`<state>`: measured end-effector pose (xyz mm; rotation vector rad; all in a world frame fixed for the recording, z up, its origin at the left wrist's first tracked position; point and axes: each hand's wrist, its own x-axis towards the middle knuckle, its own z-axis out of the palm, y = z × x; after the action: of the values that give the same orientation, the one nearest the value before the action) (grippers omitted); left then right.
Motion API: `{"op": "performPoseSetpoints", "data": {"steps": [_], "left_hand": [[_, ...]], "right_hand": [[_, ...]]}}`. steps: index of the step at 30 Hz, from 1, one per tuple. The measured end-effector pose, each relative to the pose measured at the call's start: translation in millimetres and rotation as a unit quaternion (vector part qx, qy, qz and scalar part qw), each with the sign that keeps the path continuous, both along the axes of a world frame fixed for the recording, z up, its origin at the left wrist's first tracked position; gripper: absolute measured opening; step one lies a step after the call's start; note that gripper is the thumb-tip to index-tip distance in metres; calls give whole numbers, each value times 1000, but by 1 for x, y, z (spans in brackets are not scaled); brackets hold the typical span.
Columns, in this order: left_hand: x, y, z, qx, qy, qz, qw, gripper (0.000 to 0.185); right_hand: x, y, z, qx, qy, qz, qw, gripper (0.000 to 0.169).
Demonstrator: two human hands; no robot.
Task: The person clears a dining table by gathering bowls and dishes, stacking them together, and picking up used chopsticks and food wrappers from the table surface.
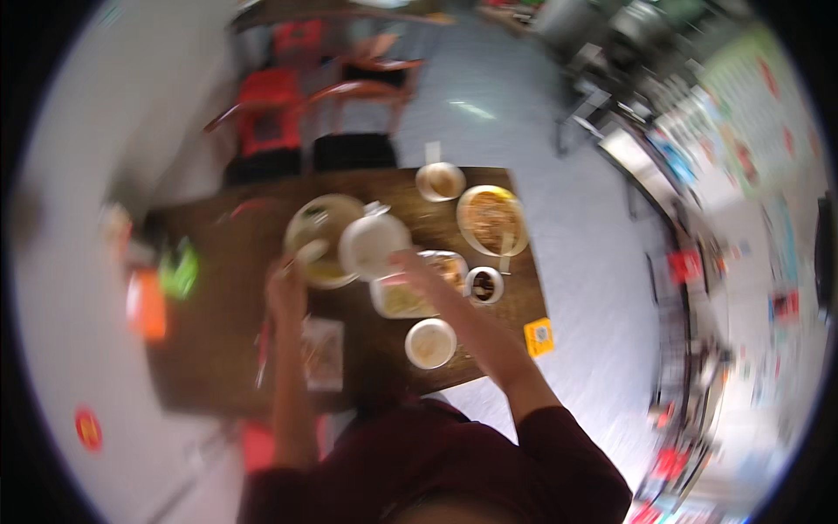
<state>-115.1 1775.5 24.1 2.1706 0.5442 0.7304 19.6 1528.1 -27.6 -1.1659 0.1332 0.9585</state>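
Observation:
My left hand point(286, 288) is closed on a white ladle or large spoon point(310, 251), whose bowl is over a large round bowl point(298, 226) holding soup. In my right hand point(409, 262) is a white bowl point(375, 245) by its right side, held beside the soup bowl and partly over its rim. Below the white bowl lies a compartmented food tray point(409, 300). To its right stand a small cup of dark food point(484, 285) and a large bowl of reddish food point(492, 221). A white bowl point(430, 344) sits nearer to me. Motion blur hides finer detail.
On the wooden table point(216, 354) are another small bowl point(440, 181) at the far edge, a flat packet point(323, 354), and green point(178, 268) and orange point(148, 304) items at left. Chairs point(355, 150) and a red stool point(268, 98) stand beyond. A yellow card point(539, 337) lies at the right edge.

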Motion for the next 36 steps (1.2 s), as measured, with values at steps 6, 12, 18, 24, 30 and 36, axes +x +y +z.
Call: {"op": "performPoseSetpoints", "data": {"steps": [6,12,18,24,30,36], "left_hand": [[9,-10,-31,-13,-30,-34,999,22],[6,-2,-21,56,-8,-35,998,26],[10,-4,-34,-22,-78,-50,995,29],[6,-8,-8,154,20,-87,984,26],[-1,-15,-5,9,-8,-28,1000,36],[-37,-21,18,-108,4,-8,994,28]], "right_hand": [[45,77,-23,-332,-680,340,559,46],[23,115,78,-370,-302,211,853,43],[35,130,50,-416,-350,227,808,25],[38,120,56,-459,-321,227,797,15],[23,105,62,-409,-388,144,813,34],[-3,35,65,-240,-296,76,921,28]]}}
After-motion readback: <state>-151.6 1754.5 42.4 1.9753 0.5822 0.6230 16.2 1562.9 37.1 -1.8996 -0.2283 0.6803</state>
